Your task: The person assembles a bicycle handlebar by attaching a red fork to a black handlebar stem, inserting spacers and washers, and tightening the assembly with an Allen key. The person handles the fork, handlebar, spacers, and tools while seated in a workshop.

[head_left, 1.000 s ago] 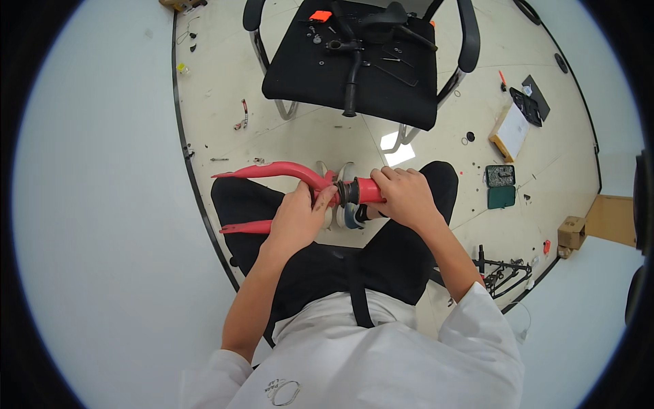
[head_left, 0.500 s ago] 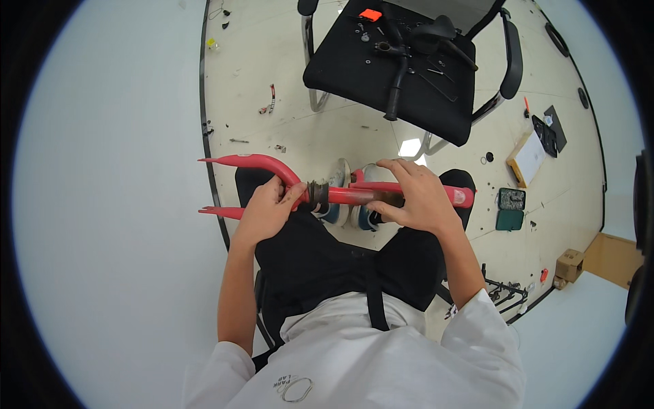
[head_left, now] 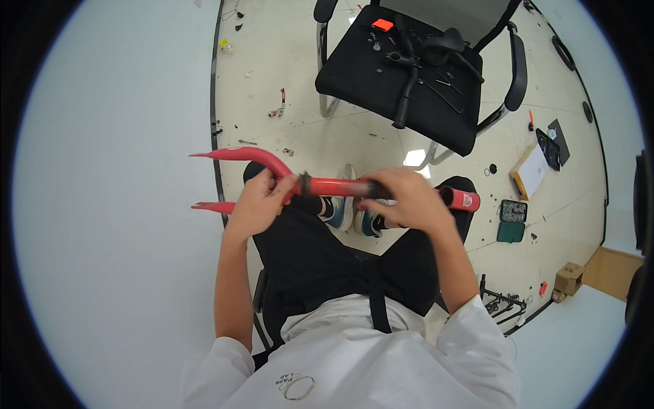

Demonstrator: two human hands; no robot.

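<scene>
A red bicycle fork (head_left: 337,187) lies crosswise above my lap, its two blades pointing left and its steerer tube running right. My left hand (head_left: 256,206) is closed around the crown, where the blades meet. A dark ring (head_left: 305,184) sits on the tube just right of that hand. My right hand (head_left: 411,198) is wrapped over the right part of the tube. A dark section shows at its fingers; whether this is a separate piece I cannot tell. Beyond that hand, a red tube end (head_left: 466,200) with a pale emblem rests by my right knee.
A black chair (head_left: 354,71) ahead carries a handlebar (head_left: 409,78), a saddle (head_left: 441,48), tools and small parts. On the floor to the right are a white-topped box (head_left: 533,169), a green case (head_left: 511,221) and a cardboard box (head_left: 569,279). A wall (head_left: 116,204) stands at left.
My right hand has gone from spread fingers to wrapped around the tube. The dark band beside my left hand looks narrower, and a dark section now shows at my right fingers.
</scene>
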